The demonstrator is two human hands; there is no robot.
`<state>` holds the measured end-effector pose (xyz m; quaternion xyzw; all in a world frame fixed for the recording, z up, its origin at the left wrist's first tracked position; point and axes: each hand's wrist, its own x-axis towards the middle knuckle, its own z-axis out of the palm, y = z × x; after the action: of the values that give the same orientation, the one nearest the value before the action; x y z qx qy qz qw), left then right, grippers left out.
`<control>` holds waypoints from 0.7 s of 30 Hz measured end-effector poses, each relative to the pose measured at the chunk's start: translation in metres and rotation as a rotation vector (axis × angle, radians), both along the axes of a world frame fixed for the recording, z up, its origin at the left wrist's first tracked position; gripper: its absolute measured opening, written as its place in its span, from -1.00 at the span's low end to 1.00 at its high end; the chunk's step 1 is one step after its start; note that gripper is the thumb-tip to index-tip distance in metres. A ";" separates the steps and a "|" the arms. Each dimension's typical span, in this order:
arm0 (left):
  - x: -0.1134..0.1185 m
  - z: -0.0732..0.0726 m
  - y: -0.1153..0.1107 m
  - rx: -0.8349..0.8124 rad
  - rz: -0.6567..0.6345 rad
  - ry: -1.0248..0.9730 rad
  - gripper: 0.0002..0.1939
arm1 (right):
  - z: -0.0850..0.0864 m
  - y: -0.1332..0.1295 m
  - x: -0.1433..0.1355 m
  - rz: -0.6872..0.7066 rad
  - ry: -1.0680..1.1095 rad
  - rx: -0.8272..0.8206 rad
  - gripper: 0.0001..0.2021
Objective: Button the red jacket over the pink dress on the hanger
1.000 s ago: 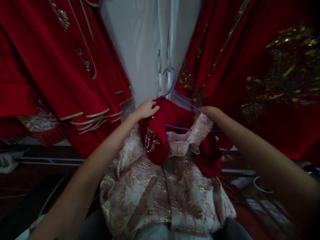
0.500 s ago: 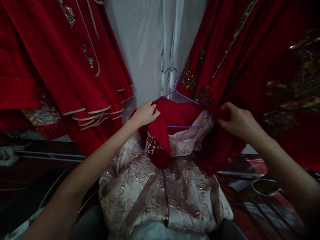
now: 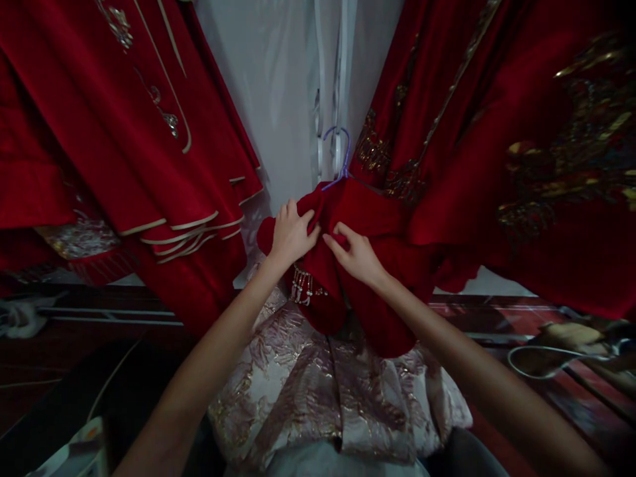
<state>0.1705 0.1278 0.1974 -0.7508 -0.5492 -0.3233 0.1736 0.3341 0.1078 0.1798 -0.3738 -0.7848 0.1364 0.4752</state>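
Note:
A short red jacket [image 3: 372, 205] hangs over a pale pink and gold brocade dress [image 3: 298, 371] on a purple hanger [image 3: 345, 156]. My left hand [image 3: 294, 233] is closed on the jacket's left front panel near the neck, above a beaded tassel ornament [image 3: 302, 285]. Close beside it, my right hand [image 3: 358, 255] pinches the edge of the right front panel, thumb and forefinger almost together. The two panels nearly meet at the middle. Red cloth now hides the dress's neckline and most of the hanger. The brocade skirt spreads across my lap.
Red garments with pale piping [image 3: 193, 228] hang at the left. More red garments with gold embroidery [image 3: 571, 152] hang at the right. Behind is a white panel [image 3: 268, 79] with upright handles. A pale cable loop [image 3: 534, 361] lies at the lower right.
My right hand has moved left to the middle, drawing the right front panel across the dress's neckline. My left hand has stayed near the left panel, shifting slightly.

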 end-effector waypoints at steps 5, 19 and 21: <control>0.022 -0.021 -0.031 0.098 -0.111 -0.083 -0.78 | -0.012 0.004 0.016 -0.026 0.055 -0.047 -0.75; 0.031 -0.057 -0.044 -0.160 -0.265 -0.473 -0.66 | -0.031 -0.023 0.009 0.006 0.239 -0.102 -0.78; 0.032 -0.061 -0.043 -0.182 -0.338 -0.610 -0.67 | -0.038 -0.024 0.011 0.022 0.263 -0.129 -0.75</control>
<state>0.2025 0.0848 0.1364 -0.7124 -0.4704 -0.5064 -0.1216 0.3448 0.0833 0.1421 -0.3740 -0.7093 0.2395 0.5474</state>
